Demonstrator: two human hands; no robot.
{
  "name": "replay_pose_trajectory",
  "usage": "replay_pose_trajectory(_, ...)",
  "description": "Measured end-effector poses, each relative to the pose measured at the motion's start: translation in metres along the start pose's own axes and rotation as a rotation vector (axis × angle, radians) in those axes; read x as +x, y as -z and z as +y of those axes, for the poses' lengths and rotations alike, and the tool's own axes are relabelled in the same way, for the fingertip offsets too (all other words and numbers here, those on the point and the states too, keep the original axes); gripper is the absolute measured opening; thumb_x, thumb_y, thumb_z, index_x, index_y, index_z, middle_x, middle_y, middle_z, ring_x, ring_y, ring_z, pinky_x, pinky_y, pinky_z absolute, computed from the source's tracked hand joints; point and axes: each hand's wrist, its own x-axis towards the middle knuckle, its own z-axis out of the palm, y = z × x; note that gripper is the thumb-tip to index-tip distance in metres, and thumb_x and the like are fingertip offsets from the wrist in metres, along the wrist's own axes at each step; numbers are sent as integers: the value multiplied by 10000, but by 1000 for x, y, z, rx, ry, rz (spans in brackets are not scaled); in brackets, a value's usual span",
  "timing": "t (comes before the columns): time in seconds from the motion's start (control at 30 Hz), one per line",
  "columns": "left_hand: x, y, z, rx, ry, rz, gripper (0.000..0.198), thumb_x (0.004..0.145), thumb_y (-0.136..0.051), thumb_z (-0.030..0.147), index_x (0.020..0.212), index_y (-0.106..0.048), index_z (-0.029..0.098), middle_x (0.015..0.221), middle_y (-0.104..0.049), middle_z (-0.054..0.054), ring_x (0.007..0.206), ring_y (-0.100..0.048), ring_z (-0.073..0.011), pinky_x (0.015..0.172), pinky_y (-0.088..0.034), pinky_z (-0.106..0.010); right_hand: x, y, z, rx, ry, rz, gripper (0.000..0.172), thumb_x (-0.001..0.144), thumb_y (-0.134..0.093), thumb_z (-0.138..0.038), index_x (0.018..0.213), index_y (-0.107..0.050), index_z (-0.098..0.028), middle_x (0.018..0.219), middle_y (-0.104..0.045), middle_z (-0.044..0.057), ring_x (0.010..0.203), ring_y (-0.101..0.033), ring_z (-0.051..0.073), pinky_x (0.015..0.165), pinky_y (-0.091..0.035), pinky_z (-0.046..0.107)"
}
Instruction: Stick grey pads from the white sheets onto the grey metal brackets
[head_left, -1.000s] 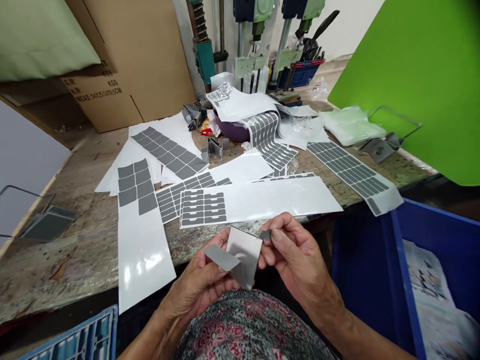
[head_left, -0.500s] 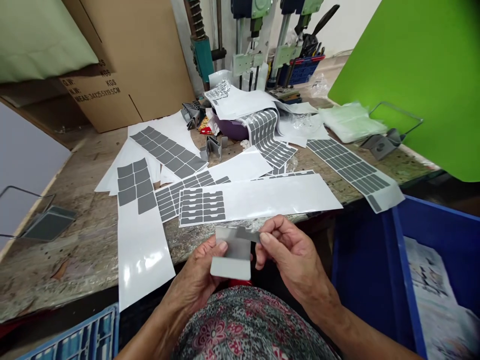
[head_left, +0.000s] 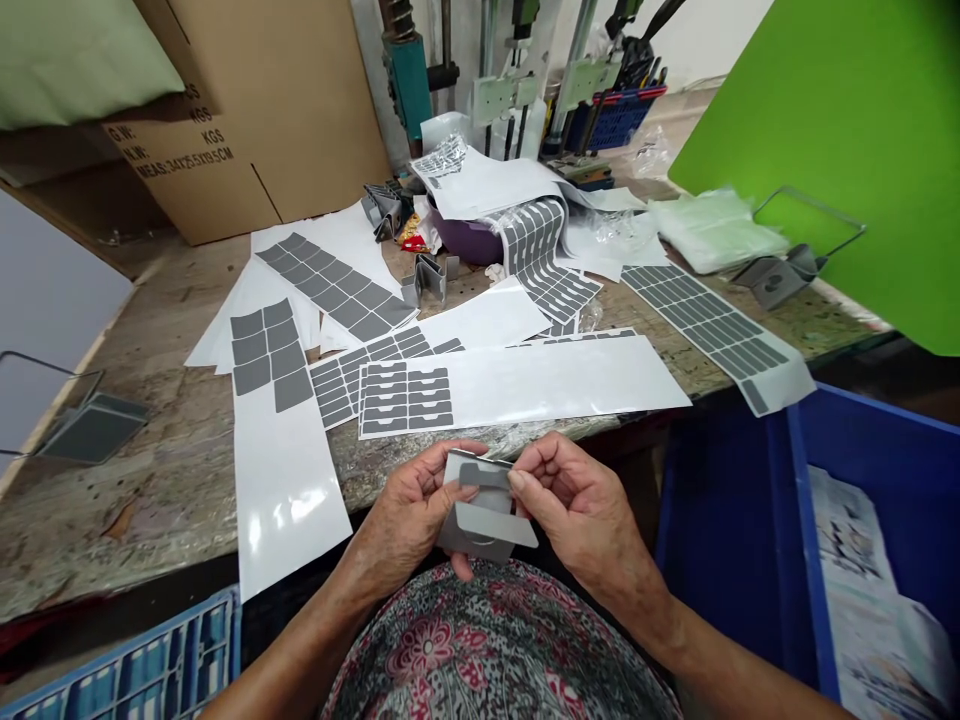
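Note:
A bent light-grey metal bracket (head_left: 495, 522) is gripped in my left hand (head_left: 412, 500), with the thumb over its inner face. A dark grey notched sticker (head_left: 484, 475) lies along the bracket's upper part. The thumb and fingertips of my right hand (head_left: 577, 510) pinch the sticker's right end. How much of the sticker is stuck down I cannot tell. Just beyond my hands, on the table, is a white backing sheet with notched grey stickers (head_left: 405, 398). To its left lies another sheet with square grey stickers (head_left: 270, 350).
More sticker sheets (head_left: 337, 280) cover the worktable (head_left: 180, 470). Bent metal pieces (head_left: 427, 278) stand among them. Press machines (head_left: 409, 85) and a cardboard box (head_left: 277, 110) are behind. A blue bin (head_left: 727, 540) stands right, a blue crate (head_left: 172, 660) lower left.
The bracket has tilted in my left hand, and its front flap now slants down to the right. My right hand has brought the sticker leftward across the bracket's upper part. The view has shifted slightly.

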Motion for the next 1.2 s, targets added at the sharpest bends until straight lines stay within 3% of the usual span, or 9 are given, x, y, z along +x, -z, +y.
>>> replay_pose_trajectory(0.3,-5,2,1,88,-51,5,369,867,-645,364,1185,-559,199,802,-689,-25,501,-671,-142,381,-554,-203,3,-4,-1,-8,-16,-1,164,842,-612,-279,717,-543,-198,571,-545,-40,463,-505,89,441,-418,209)
replay_pose_trajectory(0.73,-4,1,1,122,-36,67,420,884,-597,424,1209,-536,165,745,-688,-29,456,-642,-137,355,-526,-201,6,-4,7,54,-25,-59,165,859,-610,-272,731,-536,-200,576,-552,-39,498,-493,97,482,-406,215)
replay_pose_trajectory(1.2,-2,6,0,200,-35,55,406,899,-569,440,1198,-540,167,777,-701,-30,400,-634,-124,342,-474,-167,9,-5,13,96,-65,-72,169,848,-614,-292,737,-536,-192,589,-530,-45,518,-487,95,505,-409,216)
